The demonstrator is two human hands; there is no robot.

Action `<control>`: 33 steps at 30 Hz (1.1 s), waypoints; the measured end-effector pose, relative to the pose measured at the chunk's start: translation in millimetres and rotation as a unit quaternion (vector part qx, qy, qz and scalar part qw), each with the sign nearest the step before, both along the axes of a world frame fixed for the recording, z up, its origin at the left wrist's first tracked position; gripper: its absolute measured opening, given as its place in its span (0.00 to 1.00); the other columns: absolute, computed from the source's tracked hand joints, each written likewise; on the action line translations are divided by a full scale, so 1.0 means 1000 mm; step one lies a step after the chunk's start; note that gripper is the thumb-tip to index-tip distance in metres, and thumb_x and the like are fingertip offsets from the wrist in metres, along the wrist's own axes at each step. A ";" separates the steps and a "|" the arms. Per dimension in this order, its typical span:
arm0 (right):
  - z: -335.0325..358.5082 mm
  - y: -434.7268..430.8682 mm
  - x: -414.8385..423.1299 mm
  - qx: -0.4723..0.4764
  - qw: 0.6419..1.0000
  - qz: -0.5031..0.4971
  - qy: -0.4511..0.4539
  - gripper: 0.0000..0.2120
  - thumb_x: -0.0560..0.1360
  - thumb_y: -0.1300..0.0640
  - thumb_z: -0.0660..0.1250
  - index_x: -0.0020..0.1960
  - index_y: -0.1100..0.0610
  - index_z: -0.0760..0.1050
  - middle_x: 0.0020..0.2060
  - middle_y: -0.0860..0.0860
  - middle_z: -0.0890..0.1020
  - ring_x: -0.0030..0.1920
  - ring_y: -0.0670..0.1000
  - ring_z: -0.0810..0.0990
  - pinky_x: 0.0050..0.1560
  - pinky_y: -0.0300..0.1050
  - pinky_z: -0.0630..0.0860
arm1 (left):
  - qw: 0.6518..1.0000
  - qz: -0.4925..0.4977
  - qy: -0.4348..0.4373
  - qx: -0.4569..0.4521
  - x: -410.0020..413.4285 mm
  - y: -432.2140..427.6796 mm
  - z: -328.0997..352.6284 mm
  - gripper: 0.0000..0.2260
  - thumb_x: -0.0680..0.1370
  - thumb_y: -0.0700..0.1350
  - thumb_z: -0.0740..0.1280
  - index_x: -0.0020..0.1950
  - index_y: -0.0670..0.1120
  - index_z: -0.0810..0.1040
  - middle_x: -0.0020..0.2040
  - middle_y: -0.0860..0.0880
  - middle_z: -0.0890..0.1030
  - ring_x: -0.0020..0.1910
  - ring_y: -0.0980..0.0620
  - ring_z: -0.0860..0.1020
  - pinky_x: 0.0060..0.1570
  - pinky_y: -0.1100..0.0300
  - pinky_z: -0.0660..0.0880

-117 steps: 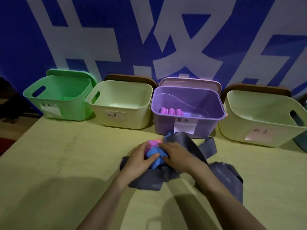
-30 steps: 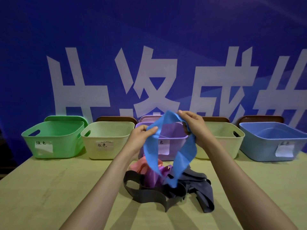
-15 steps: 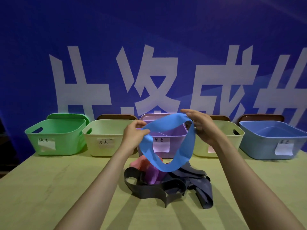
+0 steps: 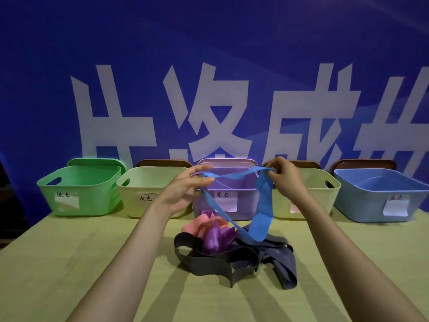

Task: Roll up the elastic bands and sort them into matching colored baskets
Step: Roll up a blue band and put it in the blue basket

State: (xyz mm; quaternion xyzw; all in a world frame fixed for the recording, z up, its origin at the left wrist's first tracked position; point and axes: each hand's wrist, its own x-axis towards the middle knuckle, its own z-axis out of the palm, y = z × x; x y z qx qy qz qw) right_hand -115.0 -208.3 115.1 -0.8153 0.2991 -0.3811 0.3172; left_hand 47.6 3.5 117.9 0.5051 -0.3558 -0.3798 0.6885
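Behind your hands hangs a deep blue banner (image 4: 209,66) with large white characters, and under your forearms lies a pale yellow-green tabletop (image 4: 69,263). You hold the flat blue elastic band loop (image 4: 263,205) up in the air between both hands. Your left hand (image 4: 183,191) pinches one end between the thumb and long, nearly straight fingers. Your right hand (image 4: 284,180) nips the other end with its fingers curled in. A narrow stretch of band runs taut from hand to hand, and the rest hangs below your right hand, with its lowest fold just above the heap on the table.

That heap sits below and between your wrists: dark grey rubber bands (image 4: 209,266) in loose coils, with a glossy purple band (image 4: 214,238) and a salmon-pink band (image 4: 199,225) on top.

Beyond your hands five plastic baskets stand in a row. The purple basket (image 4: 243,194) is right behind the held band. A cream basket (image 4: 134,184) and a green basket (image 4: 92,196) stand past your left hand. A second cream basket (image 4: 325,198) and the blue basket (image 4: 362,201) stand past your right hand.
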 end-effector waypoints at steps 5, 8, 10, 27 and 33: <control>-0.004 0.011 -0.004 0.008 0.991 0.064 0.119 0.03 0.75 0.63 0.68 0.48 0.58 0.76 0.41 0.57 0.79 0.43 0.57 0.79 0.45 0.55 0.81 | 0.998 0.035 -0.018 -0.039 -0.007 -0.007 0.005 0.12 0.76 0.36 0.66 0.59 0.44 0.78 0.53 0.47 0.81 0.53 0.52 0.79 0.56 0.57 0.75; -0.003 0.020 -0.010 -0.015 0.962 0.170 0.211 0.13 0.70 0.64 0.74 0.52 0.53 0.77 0.46 0.49 0.80 0.46 0.48 0.80 0.48 0.41 0.79 | 0.988 0.104 -0.107 -0.036 -0.013 -0.017 0.004 0.13 0.77 0.30 0.64 0.56 0.45 0.78 0.49 0.48 0.81 0.49 0.53 0.80 0.48 0.64 0.78; 0.000 0.031 -0.010 -0.009 0.961 0.236 0.145 0.15 0.71 0.65 0.73 0.55 0.54 0.77 0.48 0.47 0.81 0.47 0.41 0.80 0.48 0.32 0.75 | 0.977 0.140 -0.160 -0.034 -0.017 -0.023 0.003 0.12 0.75 0.32 0.67 0.54 0.45 0.79 0.48 0.47 0.81 0.49 0.51 0.80 0.47 0.64 0.78; 0.064 0.065 0.006 -0.070 0.977 0.173 -0.101 0.03 0.77 0.57 0.67 0.50 0.54 0.78 0.43 0.50 0.81 0.46 0.49 0.80 0.47 0.40 0.78 | 0.905 0.267 -0.308 -0.121 -0.042 -0.029 0.052 0.03 0.74 0.45 0.72 0.46 0.50 0.80 0.48 0.52 0.74 0.46 0.57 0.76 0.42 0.69 0.77; 0.082 0.073 0.007 -0.008 0.975 0.197 -0.108 0.07 0.78 0.61 0.64 0.55 0.54 0.73 0.43 0.55 0.78 0.44 0.53 0.82 0.44 0.42 0.82 | 0.953 0.210 -0.206 -0.073 -0.047 -0.046 0.040 0.15 0.75 0.44 0.71 0.57 0.47 0.69 0.52 0.51 0.78 0.52 0.54 0.78 0.49 0.65 0.77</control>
